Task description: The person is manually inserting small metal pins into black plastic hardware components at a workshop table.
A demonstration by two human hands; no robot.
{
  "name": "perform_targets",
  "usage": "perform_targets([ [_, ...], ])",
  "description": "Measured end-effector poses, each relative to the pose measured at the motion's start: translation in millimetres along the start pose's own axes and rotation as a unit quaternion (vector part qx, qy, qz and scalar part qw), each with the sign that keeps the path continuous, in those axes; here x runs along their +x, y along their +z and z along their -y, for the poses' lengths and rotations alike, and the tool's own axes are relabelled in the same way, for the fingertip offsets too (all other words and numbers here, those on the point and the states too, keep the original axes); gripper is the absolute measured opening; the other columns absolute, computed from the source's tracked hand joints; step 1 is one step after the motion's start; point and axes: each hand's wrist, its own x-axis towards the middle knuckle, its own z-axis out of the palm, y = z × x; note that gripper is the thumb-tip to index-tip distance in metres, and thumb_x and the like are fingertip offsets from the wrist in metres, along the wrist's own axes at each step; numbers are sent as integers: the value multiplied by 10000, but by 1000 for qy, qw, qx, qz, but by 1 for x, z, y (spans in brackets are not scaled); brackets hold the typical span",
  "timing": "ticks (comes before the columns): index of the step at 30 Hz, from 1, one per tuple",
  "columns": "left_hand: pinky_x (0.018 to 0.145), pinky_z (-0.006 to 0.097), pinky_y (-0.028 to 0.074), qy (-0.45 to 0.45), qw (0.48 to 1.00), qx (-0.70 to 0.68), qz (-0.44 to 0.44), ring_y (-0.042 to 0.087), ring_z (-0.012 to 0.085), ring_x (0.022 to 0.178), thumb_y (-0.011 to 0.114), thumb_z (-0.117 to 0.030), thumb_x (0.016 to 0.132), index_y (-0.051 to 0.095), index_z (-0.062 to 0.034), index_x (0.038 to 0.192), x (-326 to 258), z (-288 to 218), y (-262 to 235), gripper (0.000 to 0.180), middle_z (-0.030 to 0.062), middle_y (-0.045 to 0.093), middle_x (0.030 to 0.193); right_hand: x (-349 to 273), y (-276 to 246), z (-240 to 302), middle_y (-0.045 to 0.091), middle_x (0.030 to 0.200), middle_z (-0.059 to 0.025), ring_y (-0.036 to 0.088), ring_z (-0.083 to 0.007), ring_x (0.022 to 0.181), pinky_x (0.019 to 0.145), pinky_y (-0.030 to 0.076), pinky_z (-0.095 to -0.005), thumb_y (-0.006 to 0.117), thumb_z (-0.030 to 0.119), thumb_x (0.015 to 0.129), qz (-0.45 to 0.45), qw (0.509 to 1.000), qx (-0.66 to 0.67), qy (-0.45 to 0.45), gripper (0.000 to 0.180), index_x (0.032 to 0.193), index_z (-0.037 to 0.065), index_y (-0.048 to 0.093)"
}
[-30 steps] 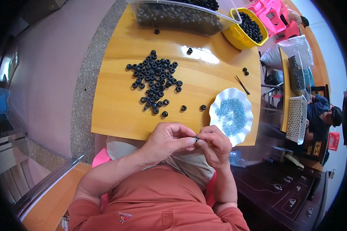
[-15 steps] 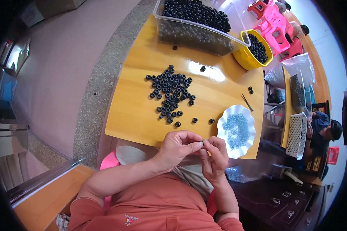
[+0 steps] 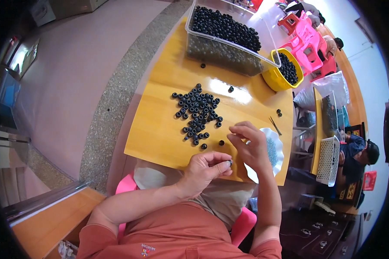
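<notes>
My left hand [image 3: 206,171] is closed near the table's front edge. Its thumb and forefinger pinch a small round black piece [image 3: 230,162], mostly covered by the fingertips. Further forward and to the right, my right hand [image 3: 251,149] hovers over the table with thumb and fingers apart, and nothing shows between them. It partly hides a white wavy-edged dish [image 3: 282,152] of tiny clear bluish pieces [image 3: 272,152]. A loose heap of black hollow round pieces [image 3: 197,105] lies ahead of my left hand. One single black piece [image 3: 221,143] sits between the heap and my right hand.
A clear plastic bin [image 3: 224,56] full of black pieces stands at the table's far side, beside a yellow basin [image 3: 275,82] holding more. Dark tweezers [image 3: 275,125] lie beyond the dish. At right, another person [image 3: 354,155] sits by a white perforated basket [image 3: 328,162].
My hands have come apart. The right one has moved forward over the table next to the dish, while the left keeps its pinch on the black piece. The whole view has shifted slightly.
</notes>
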Motion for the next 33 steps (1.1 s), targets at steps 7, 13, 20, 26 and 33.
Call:
perform_targets([
  [7,765,233,559,12,1000,0,-2,672,137,842,633,-55,912,619,28,1097,0,2,-2,203,66,658,959,39,31,-17,636,943,-85,657,-250,750,645,517,-338,714,76,792,39,974,-194,-113,178,970,74,712],
  [13,772,233,559,12,1000,6,-6,671,137,846,635,-61,911,618,33,1106,-1,-3,-2,217,66,659,958,48,37,-30,612,944,-66,642,-269,759,645,519,-376,685,106,770,44,967,-215,-128,197,964,123,708],
  [20,775,235,558,16,1000,7,-19,665,131,834,638,-58,908,623,36,1096,1,-4,-2,210,72,655,960,56,38,-19,594,990,-55,592,-253,848,685,514,-376,667,102,749,61,950,-266,-151,265,1008,149,705],
  [26,775,238,557,17,1000,9,-13,663,134,838,635,-58,909,627,38,1087,1,-4,-2,203,71,652,964,61,39,-14,589,1003,-46,565,-248,870,732,505,-370,669,131,748,102,931,-303,-176,263,1009,144,693],
  [33,772,235,553,17,1000,16,-16,665,137,836,642,-57,901,622,46,1089,0,-7,-1,216,78,652,965,58,37,-23,607,984,-48,573,-254,888,729,504,-376,685,174,769,96,935,-305,-153,181,935,101,688],
])
